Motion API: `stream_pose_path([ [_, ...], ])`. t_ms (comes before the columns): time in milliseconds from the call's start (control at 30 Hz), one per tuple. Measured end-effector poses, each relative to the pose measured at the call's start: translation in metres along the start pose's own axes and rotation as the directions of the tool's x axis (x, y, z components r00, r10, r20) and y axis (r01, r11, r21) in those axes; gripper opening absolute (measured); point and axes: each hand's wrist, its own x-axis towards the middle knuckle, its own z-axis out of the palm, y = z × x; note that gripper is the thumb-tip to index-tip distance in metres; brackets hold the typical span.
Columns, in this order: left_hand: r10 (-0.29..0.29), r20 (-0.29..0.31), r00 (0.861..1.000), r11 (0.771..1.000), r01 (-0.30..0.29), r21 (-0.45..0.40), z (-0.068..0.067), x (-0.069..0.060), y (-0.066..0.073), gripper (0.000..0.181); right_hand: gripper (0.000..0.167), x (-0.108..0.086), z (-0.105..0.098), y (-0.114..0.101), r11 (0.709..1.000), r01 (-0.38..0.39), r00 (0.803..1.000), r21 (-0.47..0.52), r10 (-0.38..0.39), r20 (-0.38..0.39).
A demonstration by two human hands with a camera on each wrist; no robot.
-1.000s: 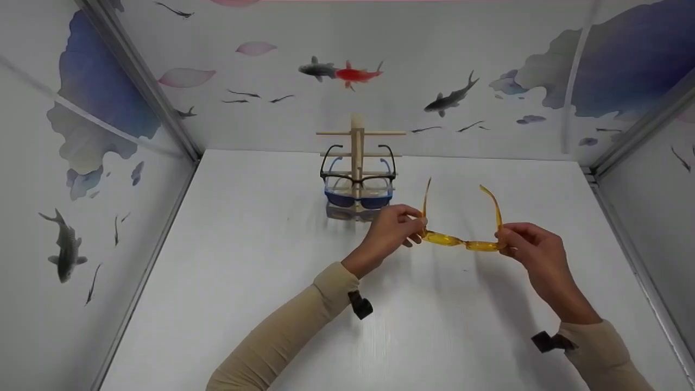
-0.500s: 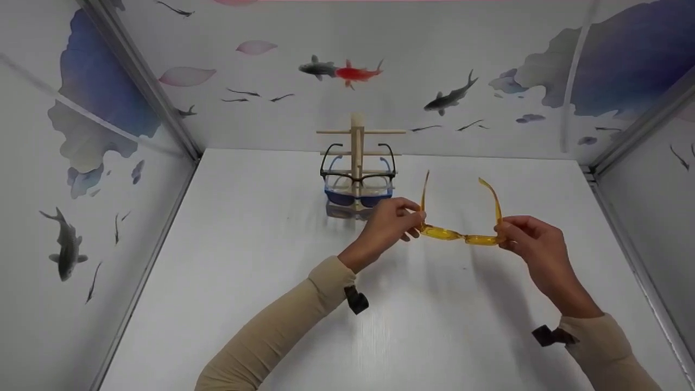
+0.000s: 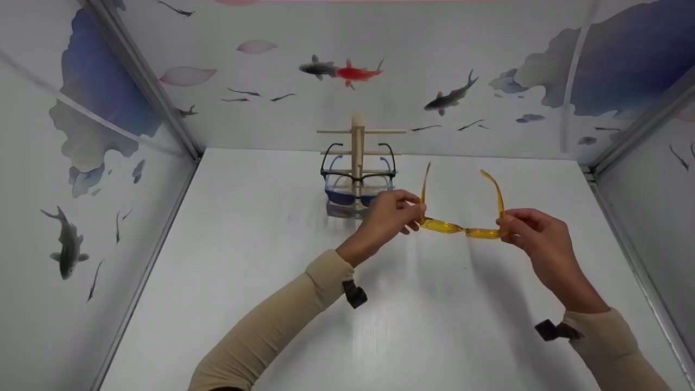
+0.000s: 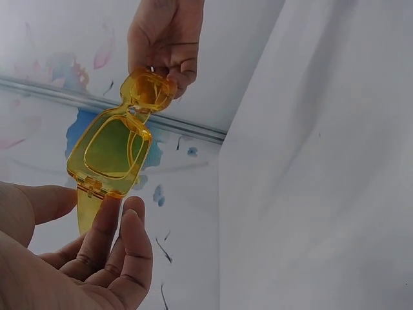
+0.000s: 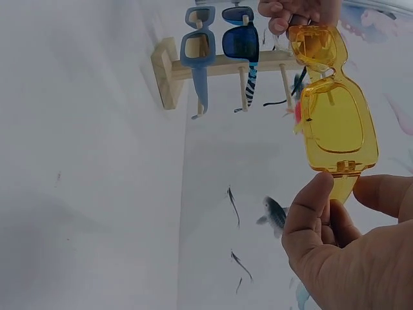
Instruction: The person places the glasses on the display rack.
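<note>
A pair of yellow see-through sunglasses [image 3: 442, 225] is held in the air above the white table, temples unfolded and pointing away from me. At its left hinge, my left hand [image 3: 388, 217] pinches the temple between thumb and fingers. My right hand [image 3: 540, 239] grips the other temple close to its hinge. Both lenses show from the front in the left wrist view, where the yellow frame [image 4: 110, 148] is tilted. Behind my left hand stands a wooden glasses rack [image 3: 357, 141]. In the right wrist view the yellow sunglasses [image 5: 339, 123] partly cover that rack.
On the rack hang black-framed glasses [image 3: 358, 178], blue sunglasses [image 3: 341, 196] and a grey-blue pair [image 5: 198, 46], the last partly hidden by my left hand in the head view. The top peg [image 3: 385, 132] bears no glasses. Painted walls enclose the white table [image 3: 233, 244].
Both hands have moved the yellow sunglasses a little away from me, up in the head view. My left hand now covers more of the lower glasses on the rack.
</note>
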Motion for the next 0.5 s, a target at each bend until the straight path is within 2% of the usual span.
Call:
stream_pose_path([
  [233, 0.019, -0.006, 1.0, 0.999, -0.019, 0.026, -0.002, -0.001, 0.009, 0.026, 0.039, 0.0, 0.0, -0.01, 1.0, 0.022, 1.0, 0.008, -0.022, 0.0],
  [500, 0.059, -0.01, 0.998, 0.998, -0.059, 0.025, -0.009, -0.006, 0.019, 0.028, 0.047, -0.001, 0.004, -0.021, 0.999, 0.038, 0.999, 0.01, -0.038, 0.014],
])
